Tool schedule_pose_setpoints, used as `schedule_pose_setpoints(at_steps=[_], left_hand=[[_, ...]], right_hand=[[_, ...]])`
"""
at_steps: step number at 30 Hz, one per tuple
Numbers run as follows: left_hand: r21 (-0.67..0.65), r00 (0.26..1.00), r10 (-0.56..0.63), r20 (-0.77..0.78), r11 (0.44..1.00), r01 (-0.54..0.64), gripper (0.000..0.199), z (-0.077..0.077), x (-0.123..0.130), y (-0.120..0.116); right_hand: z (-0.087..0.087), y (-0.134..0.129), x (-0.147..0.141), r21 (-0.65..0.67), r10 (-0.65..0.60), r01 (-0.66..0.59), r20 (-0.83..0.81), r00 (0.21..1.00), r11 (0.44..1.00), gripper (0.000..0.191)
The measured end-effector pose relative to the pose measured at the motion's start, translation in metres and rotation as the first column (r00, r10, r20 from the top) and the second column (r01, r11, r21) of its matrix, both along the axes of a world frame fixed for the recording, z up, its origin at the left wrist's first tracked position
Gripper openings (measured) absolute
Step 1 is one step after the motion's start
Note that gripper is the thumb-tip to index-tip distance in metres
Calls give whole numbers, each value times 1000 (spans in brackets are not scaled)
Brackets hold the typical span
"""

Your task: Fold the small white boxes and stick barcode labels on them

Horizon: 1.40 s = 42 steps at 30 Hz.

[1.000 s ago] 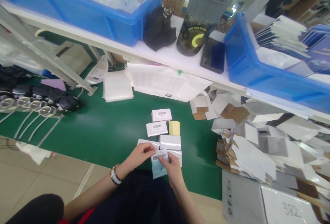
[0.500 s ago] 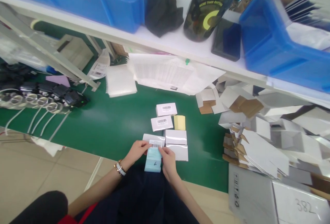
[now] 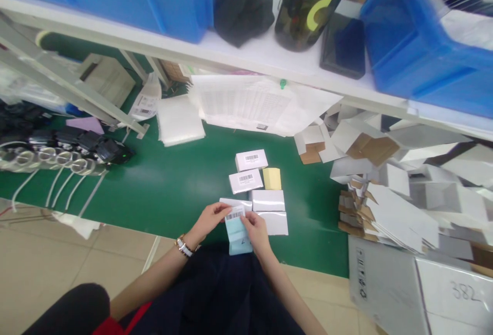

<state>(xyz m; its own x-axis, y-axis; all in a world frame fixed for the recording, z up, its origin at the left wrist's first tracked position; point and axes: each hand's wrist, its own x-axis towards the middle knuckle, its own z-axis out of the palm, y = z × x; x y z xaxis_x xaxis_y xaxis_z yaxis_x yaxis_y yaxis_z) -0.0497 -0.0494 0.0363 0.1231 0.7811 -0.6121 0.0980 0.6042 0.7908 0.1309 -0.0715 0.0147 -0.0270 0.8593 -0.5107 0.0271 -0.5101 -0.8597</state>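
Observation:
A light-blue backing strip with a white barcode label (image 3: 234, 215) at its upper end hangs between my hands, in front of my body at the table's near edge. My left hand (image 3: 208, 220) pinches the label's upper left corner, fingers closed. On the strip's right edge, just below the barcode, my right hand (image 3: 257, 230) is closed with thumb and fingers. Behind the strip lies a white box (image 3: 231, 202), partly covered. Two plain white boxes (image 3: 268, 200) sit side by side to its right. Farther back are two white boxes with barcode labels (image 3: 245, 181) and a yellow pad (image 3: 271, 179).
Flattened and folded white cartons (image 3: 400, 211) pile up at the right, above a large carton (image 3: 389, 283). Black devices with clear round parts (image 3: 79, 165) line the left. A shelf (image 3: 292, 75) with blue bins (image 3: 173, 1) and a dark cup (image 3: 308, 11) overhangs the back.
The view has shifted slightly. Both hands still hold the label strip, which now tilts more and lies a little bent, its barcode end drawn slightly nearer the body relative to the boxes.

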Motion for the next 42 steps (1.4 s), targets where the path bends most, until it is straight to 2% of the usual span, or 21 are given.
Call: schedule_pose_setpoints(at_steps=[3,5,6,8,10,12,14,17,20,22,25,29,31,34,37,40,42], left_hand=[[13,992,-104,66,995,103,35,9,-4,16],[-2,987,-131,98,991,132,36,13,-7,24],[-8,987,-125,104,992,126,36,15,-9,26],[-29,989,-62,136,997,67,38,20,-11,28],[-80,975,54,216,996,-37,42,25,-12,24],[-147,933,168,319,981,-126,44,32,-11,18],[-193,891,234,390,966,-170,45,40,-9,11],[-233,860,301,412,947,-220,46,52,-6,3],[-238,868,327,373,938,-251,44,63,-6,-4],[-219,889,303,344,946,-238,43,68,-7,-8],[-144,931,225,287,971,-190,41,75,-9,-11],[0,970,115,213,993,-118,37,84,-9,-12],[49,977,98,187,993,-109,35,89,-8,-12],[121,986,111,127,984,-127,34,92,-6,-15],[184,991,128,48,974,-135,35,92,-5,-17],[279,990,127,-64,954,-105,28,92,-9,-15],[388,973,175,-151,916,-104,19,94,-13,-9]], right_hand=[[7,16,5,104,155,-165,95,983,981,13],[15,25,7,167,172,-200,166,971,966,7],[20,28,8,207,142,-187,213,967,960,14],[33,32,10,338,28,-151,341,940,929,30],[47,31,10,481,-65,-187,459,886,857,33],[59,26,8,541,-45,-292,525,850,789,34],[66,22,5,521,65,-365,507,860,772,41],[69,16,1,483,155,-329,365,918,812,45],[70,13,0,416,146,-237,238,960,878,27],[72,11,1,365,158,-219,189,969,905,23],[76,9,2,307,187,-208,96,978,929,31],[81,11,2,225,159,-148,-30,987,963,15],[86,12,1,239,161,-151,-23,987,959,21],[97,13,-1,359,233,-252,95,968,899,37],[104,13,-2,458,229,-309,222,948,834,25],[103,16,-1,462,181,-272,232,956,844,8],[100,19,0,414,195,-267,209,958,870,12]])
